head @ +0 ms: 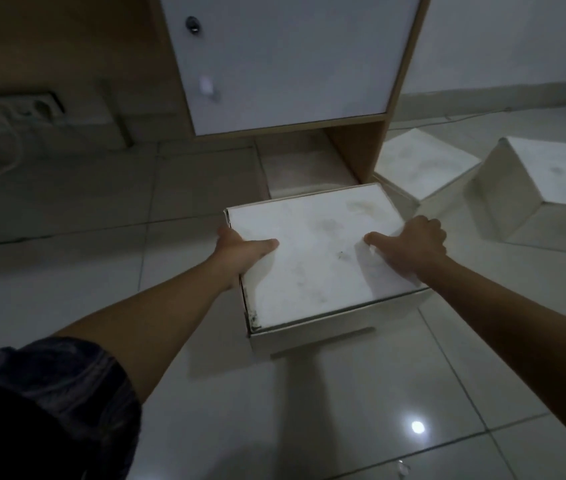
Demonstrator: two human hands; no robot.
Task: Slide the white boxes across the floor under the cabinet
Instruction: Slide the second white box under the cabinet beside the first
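Item: white box (312,258), flat-lidded cardboard, scuffed on top. Location: on the tiled floor (361,410), just before the opening under the cabinet (288,60), slightly askew to it. Hold: left hand (240,249) clasps the left edge, thumb on the lid; right hand (413,242) clasps the right edge likewise, fingers curled over the side. Handling: probably light, fairly stiff, lid crushable; should glide easily on glossy tile. Best pushed low at the side walls. Two more white boxes (423,161) lie right of the cabinet.
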